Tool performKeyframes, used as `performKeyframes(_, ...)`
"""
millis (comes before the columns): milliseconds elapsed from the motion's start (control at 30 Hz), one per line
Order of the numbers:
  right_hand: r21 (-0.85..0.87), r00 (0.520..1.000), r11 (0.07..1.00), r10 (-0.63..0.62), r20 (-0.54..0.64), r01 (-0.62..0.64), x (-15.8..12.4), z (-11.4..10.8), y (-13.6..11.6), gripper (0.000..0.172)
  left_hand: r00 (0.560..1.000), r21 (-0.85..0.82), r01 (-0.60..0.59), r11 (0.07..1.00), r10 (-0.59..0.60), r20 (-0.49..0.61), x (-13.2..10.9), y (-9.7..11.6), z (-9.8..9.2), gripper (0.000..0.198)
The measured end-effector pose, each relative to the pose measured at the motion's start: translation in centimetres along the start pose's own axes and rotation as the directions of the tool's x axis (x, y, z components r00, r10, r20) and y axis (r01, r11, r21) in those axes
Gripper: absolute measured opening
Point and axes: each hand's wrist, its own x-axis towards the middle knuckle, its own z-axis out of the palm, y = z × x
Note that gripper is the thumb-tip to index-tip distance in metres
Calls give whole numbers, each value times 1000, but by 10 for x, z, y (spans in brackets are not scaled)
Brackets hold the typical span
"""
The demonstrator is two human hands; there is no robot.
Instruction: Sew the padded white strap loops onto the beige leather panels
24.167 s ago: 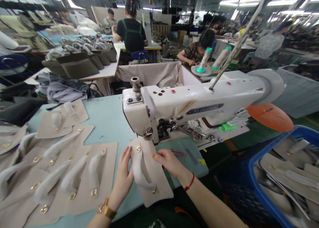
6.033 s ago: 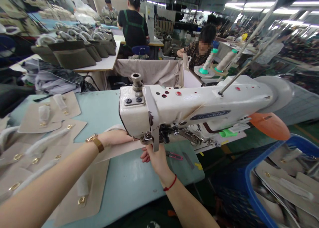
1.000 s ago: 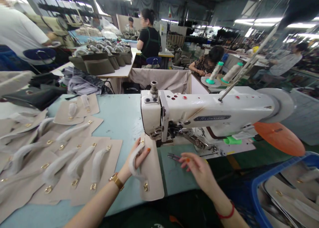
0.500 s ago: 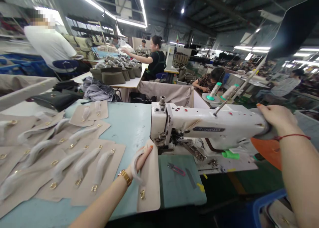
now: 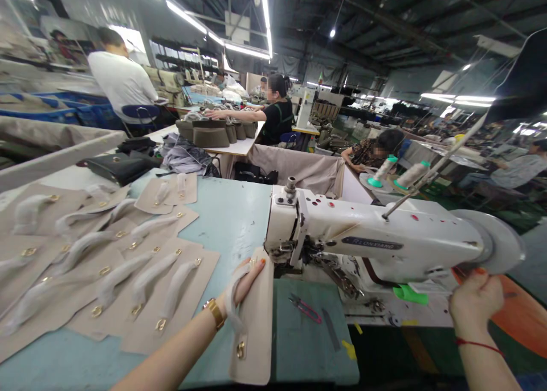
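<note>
My left hand [image 5: 243, 285] is at a beige panel [image 5: 256, 334] beside the head of a white sewing machine [image 5: 333, 220]. It reaches under the panel's plastic-wrapped handle [image 5: 231, 294], one orange-nailed digit stretched along the panel's face; the other fingers are partly hidden. Brass-coloured hardware [image 5: 240, 350] shows at the handle's lower end. Over on the right, my right hand [image 5: 476, 300] has its fingers curled at the lower rim of the machine's handwheel [image 5: 506, 243]. The needle area is dark and hard to make out.
Several beige panels with wrapped handles [image 5: 145, 277] overlap on the light blue table [image 5: 239, 208]. Pink thread snips [image 5: 305, 309] and a grey strip [image 5: 330, 328] lie in front of the machine. Thread cones [image 5: 382, 171] stand behind it. Co-workers [image 5: 277, 114] sit further back.
My right hand has moved down from the top of the handwheel to its lower rim, uncovering the wheel. My left hand stays at the panel. The view has shifted slightly.
</note>
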Motion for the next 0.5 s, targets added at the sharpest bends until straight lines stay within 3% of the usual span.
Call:
performKeyframes(100, -19, 999, 1000, -5, 34, 5, 6, 0, 3, 19, 999, 54, 40, 998, -39, -19, -7, 6, -19, 49)
performKeyframes(300, -53, 993, 998, 34, 115, -28, 7, -7, 8, 20, 986, 306, 164, 938, -153, -62, -25, 27, -80, 51)
performKeyframes(400, -44, 995, 999, 32, 97, -28, 6, -9, 1, 20, 996, 448, 83, 890, -94, 3, 2, 42, -103, 53)
performKeyframes(500, -38, 995, 999, 42, 94, -39, 7, -15, -13, 24, 990, 556, -141, 819, 106, 95, 55, 68, -118, 65)
